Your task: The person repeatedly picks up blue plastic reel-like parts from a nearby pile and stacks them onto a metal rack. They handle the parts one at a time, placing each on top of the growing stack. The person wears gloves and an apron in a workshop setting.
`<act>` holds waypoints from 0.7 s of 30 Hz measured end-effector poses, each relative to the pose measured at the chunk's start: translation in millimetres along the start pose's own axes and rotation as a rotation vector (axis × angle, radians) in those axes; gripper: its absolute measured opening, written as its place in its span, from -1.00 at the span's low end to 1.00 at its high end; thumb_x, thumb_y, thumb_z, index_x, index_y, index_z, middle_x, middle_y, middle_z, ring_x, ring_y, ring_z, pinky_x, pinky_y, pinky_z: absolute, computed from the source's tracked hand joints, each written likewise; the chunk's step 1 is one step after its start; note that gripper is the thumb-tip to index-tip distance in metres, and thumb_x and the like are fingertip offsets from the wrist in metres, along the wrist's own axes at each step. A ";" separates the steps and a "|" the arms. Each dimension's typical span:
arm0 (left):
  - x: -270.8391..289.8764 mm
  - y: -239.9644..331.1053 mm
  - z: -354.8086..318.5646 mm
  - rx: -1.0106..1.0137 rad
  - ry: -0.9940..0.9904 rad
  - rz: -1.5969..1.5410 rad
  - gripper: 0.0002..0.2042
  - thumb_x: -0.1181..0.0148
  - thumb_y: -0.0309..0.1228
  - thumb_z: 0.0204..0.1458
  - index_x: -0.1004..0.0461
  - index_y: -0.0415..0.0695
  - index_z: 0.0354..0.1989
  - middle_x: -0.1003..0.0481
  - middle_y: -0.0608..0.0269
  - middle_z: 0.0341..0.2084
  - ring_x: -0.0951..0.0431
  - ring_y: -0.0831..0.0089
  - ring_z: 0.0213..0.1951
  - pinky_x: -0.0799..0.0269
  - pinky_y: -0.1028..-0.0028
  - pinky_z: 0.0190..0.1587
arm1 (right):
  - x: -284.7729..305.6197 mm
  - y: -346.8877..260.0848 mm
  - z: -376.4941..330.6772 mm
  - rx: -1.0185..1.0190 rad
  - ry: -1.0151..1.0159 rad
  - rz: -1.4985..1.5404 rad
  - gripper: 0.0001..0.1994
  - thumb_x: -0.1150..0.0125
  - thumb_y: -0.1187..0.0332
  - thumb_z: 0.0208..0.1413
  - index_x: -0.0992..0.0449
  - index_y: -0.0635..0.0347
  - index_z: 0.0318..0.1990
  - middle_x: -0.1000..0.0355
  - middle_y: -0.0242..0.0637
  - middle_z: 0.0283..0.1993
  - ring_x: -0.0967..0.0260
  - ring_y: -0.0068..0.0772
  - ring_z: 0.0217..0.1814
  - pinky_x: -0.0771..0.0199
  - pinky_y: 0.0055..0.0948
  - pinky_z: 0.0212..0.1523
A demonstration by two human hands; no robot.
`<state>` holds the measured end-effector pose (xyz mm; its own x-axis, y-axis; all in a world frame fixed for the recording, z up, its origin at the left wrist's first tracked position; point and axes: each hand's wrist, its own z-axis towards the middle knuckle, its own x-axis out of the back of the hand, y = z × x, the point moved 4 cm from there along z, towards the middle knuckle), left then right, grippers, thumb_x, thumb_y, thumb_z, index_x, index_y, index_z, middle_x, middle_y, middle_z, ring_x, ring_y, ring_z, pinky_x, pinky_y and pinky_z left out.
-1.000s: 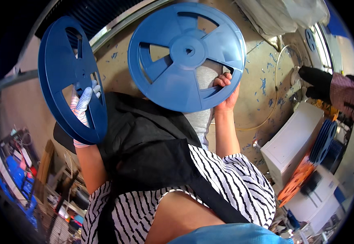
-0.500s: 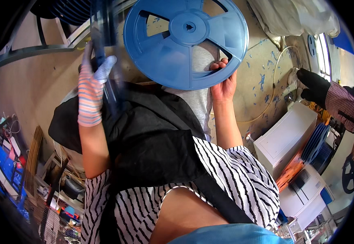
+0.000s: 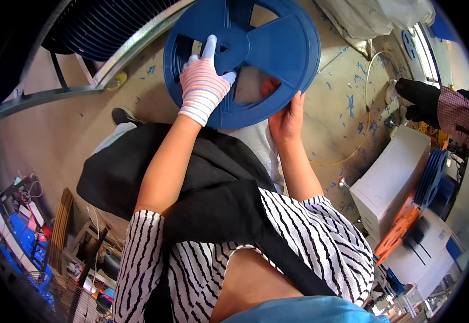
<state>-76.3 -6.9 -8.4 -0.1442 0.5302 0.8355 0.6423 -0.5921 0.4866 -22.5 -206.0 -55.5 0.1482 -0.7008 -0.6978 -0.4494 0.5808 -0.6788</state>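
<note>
A large blue plastic reel (image 3: 277,48) with a spoked hub is held flat in front of me, above the floor. My left hand (image 3: 202,89), in a striped pink and white knit glove, lies on the reel's upper face with its fingers at the hub. My bare right hand (image 3: 288,116) grips the reel's near rim from below; its fingers show through a gap between the spokes. I cannot tell if a second reel lies under the first.
A stack of dark blue reels (image 3: 105,27) sits on a metal rack (image 3: 56,91) at the upper left. A white box (image 3: 390,177) with upright blue reels (image 3: 431,177) stands at the right. Another person's black-gloved hand (image 3: 420,97) reaches in there. A cable (image 3: 363,107) lies on the floor.
My left hand has let the second reel out of its upright grip and has moved right onto the face of the reel that my right hand holds.
</note>
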 end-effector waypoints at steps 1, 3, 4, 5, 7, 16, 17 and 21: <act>-0.5 -8.6 2.5 -0.023 0.012 -0.087 -0.11 -0.35 -0.21 -0.19 0.01 0.10 0.37 -0.36 -0.26 0.04 -0.41 -0.08 0.06 -0.27 0.22 0.16 | 2.9 1.7 1.3 0.031 -0.015 0.038 -0.55 0.11 0.06 0.30 -0.21 0.14 0.19 -0.35 -0.05 0.09 -0.35 -0.16 0.11 -0.40 -0.21 0.12; 7.9 -37.4 4.4 -0.115 0.073 -0.354 -0.14 -0.37 -0.31 -0.23 -0.09 -0.01 0.33 -0.33 -0.23 0.11 -0.43 -0.01 0.07 -0.31 0.31 0.13 | 7.3 1.9 1.0 -0.036 0.012 0.079 -0.56 0.12 0.10 0.31 -0.14 0.18 0.19 -0.36 0.02 0.06 -0.38 -0.10 0.07 -0.43 -0.16 0.08; 19.1 -50.7 -4.1 -0.219 0.147 -0.608 -0.22 -0.36 -0.42 -0.15 -0.13 -0.17 0.30 -0.42 0.01 0.03 -0.43 0.19 0.05 -0.32 0.36 0.12 | 9.9 4.0 -1.2 -0.085 0.021 0.102 -0.56 0.12 0.12 0.31 -0.11 0.20 0.19 -0.36 0.06 0.04 -0.39 -0.08 0.06 -0.44 -0.14 0.06; 27.4 -66.4 -8.9 -0.211 0.088 -0.837 -0.25 -0.34 -0.44 -0.12 -0.14 -0.19 0.30 -0.42 0.03 0.02 -0.43 0.23 0.04 -0.33 0.37 0.12 | 14.1 2.7 -0.6 -0.082 0.055 0.099 -0.56 0.13 0.10 0.31 -0.15 0.24 0.16 -0.37 0.05 0.04 -0.39 -0.09 0.05 -0.43 -0.15 0.06; 41.6 -118.2 -25.7 0.017 -0.202 -1.200 -0.35 -0.27 -0.47 -0.04 -0.17 -0.20 0.27 -0.41 0.03 0.03 -0.42 0.29 0.06 -0.35 0.32 0.13 | 31.5 2.8 0.8 -0.100 0.103 0.121 -0.55 0.16 0.07 0.31 -0.23 0.32 0.07 -0.38 0.02 0.00 -0.37 -0.14 0.01 -0.40 -0.20 0.05; 55.7 -140.2 -96.6 -0.236 -0.180 -2.265 -0.26 -0.32 -0.14 -0.12 -0.19 -0.32 0.19 -0.36 -0.08 0.00 -0.41 0.07 0.06 -0.25 0.11 0.25 | 61.9 -5.6 17.1 -0.227 0.038 0.606 -0.62 0.11 0.10 0.31 -0.32 0.35 -0.20 -0.32 -0.21 -0.29 -0.20 -0.42 -0.30 -0.28 -0.44 -0.22; 56.2 -143.5 -96.8 -0.293 -0.188 -2.283 -0.27 -0.32 -0.13 -0.11 -0.20 -0.31 0.18 -0.36 -0.07 0.00 -0.41 0.08 0.06 -0.24 0.12 0.25 | 57.3 -7.4 17.0 -0.211 -0.008 0.580 -0.63 0.11 0.11 0.31 -0.31 0.34 -0.20 -0.32 -0.21 -0.29 -0.20 -0.42 -0.31 -0.29 -0.43 -0.22; 59.8 -151.5 -99.9 -0.479 -0.211 -2.262 -0.27 -0.27 -0.06 -0.07 -0.20 -0.25 0.21 -0.35 -0.03 0.04 -0.39 0.15 0.09 -0.14 0.18 0.31 | 53.7 -7.0 20.6 -0.277 -0.089 0.548 -0.61 0.09 0.09 0.29 -0.32 0.34 -0.20 -0.32 -0.22 -0.29 -0.20 -0.42 -0.34 -0.31 -0.42 -0.22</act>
<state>-257.4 53.9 -6.7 -0.0446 0.3252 -0.9446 -0.5377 0.7891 0.2970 6.7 -239.2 -92.9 -0.1016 -0.2871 -0.9525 -0.6909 0.7092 -0.1400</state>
